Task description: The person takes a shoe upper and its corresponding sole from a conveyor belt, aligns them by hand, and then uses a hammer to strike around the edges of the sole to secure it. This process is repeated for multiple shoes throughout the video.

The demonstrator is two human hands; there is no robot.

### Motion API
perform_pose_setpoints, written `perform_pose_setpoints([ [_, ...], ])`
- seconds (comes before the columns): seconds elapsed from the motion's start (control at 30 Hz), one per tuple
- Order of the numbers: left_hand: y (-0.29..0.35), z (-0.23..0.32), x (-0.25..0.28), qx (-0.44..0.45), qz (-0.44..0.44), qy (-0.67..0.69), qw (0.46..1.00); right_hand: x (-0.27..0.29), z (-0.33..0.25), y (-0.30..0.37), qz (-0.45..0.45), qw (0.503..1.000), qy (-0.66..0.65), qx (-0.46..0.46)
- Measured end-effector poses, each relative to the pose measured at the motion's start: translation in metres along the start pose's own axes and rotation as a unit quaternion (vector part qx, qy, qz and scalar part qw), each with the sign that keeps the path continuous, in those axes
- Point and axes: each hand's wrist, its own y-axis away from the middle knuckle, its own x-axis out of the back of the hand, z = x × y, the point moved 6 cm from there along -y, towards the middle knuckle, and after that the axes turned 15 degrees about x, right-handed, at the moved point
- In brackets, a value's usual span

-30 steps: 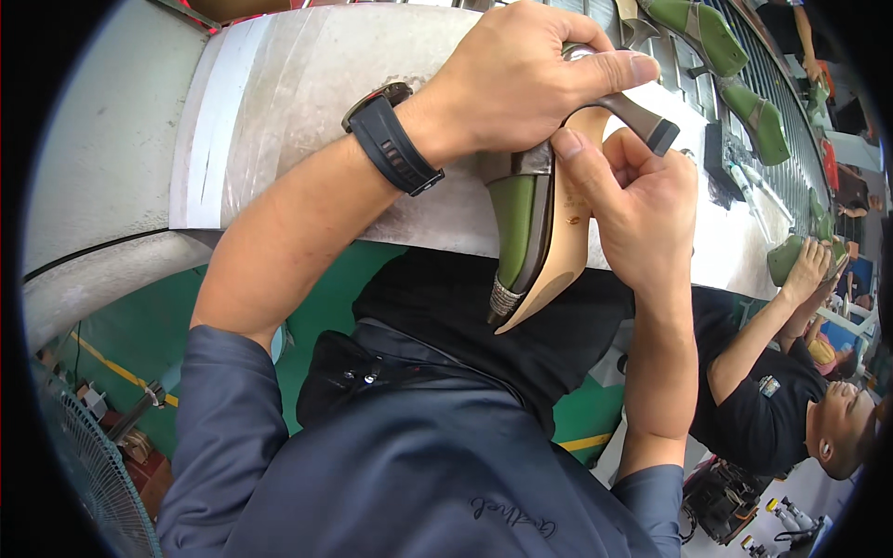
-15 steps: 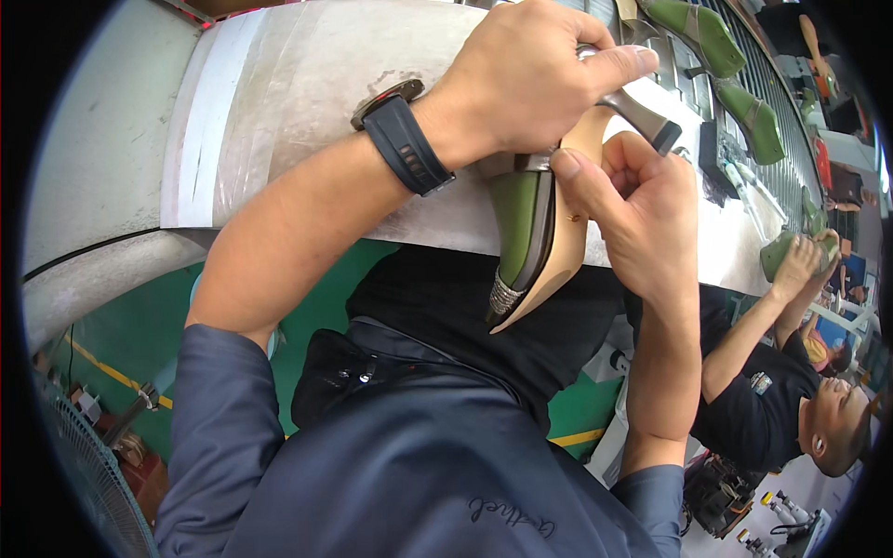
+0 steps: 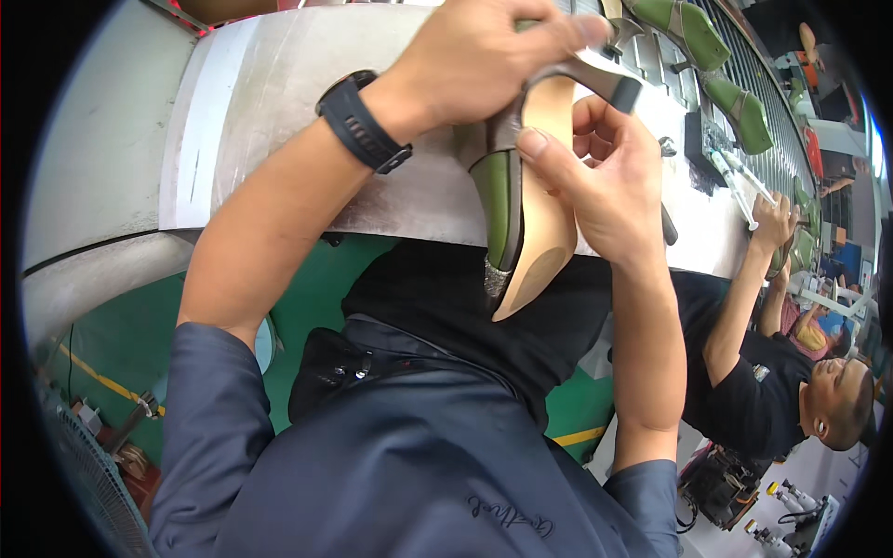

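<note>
From the head camera, the person holds a green high-heeled shoe (image 3: 521, 214) up over the near edge of the grey workbench (image 3: 279, 112), sole turned up, pointed toe toward their chest. The left hand (image 3: 484, 56), with a black watch (image 3: 363, 121) on its wrist, is closed over the heel end of the shoe. The right hand (image 3: 605, 186) is wrapped around the shoe's middle from the far side, its thumb pressed flat along the tan sole. Both hands are clamped on the shoe, which hangs clear of the bench.

It looks like a check or press of the sole by hand. The next move would call for a steady hold at the heel while the thumb works along the sole edge.

More green shoes (image 3: 707, 56) stand in a row toward the far right corner of the bench, and a co-worker in a black shirt (image 3: 753, 391) sits at its right end with an arm raised.

Against the picture from a second ago, the shoe has swung a little more upright and closer to the bench edge, and the right thumb has moved up the sole.
</note>
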Motion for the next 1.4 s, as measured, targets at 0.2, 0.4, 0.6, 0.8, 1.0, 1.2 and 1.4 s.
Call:
perform_pose_setpoints([
  [0.2, 0.077, -0.049, 0.082, -0.059, 0.22, 0.124, 0.966, 0.003, -0.03, -0.007, -0.052, 0.95, 0.242, 0.19],
  [0.4, 0.132, -0.02, 0.036, -0.127, 0.085, -0.249, 0.956, 0.016, -0.018, -0.009, -0.164, 0.888, 0.317, 0.291],
  [0.6, 0.134, -0.022, 0.031, -0.143, 0.076, -0.305, 0.939, 0.004, -0.027, -0.009, -0.205, 0.882, 0.334, 0.262],
  [0.8, 0.133, -0.024, 0.03, -0.141, 0.075, -0.305, 0.939, 0.0, -0.025, -0.01, -0.191, 0.875, 0.362, 0.26],
  [1.0, 0.136, -0.026, 0.028, -0.145, 0.055, -0.317, 0.936, -0.01, -0.025, -0.011, -0.18, 0.865, 0.373, 0.284],
  [1.2, 0.139, -0.03, 0.016, -0.178, 0.074, -0.319, 0.928, -0.034, -0.035, -0.02, -0.25, 0.853, 0.403, 0.216],
  [1.4, 0.138, -0.03, -0.005, -0.132, 0.085, -0.392, 0.907, -0.014, -0.029, 0.001, -0.003, 0.781, 0.492, 0.384],
])
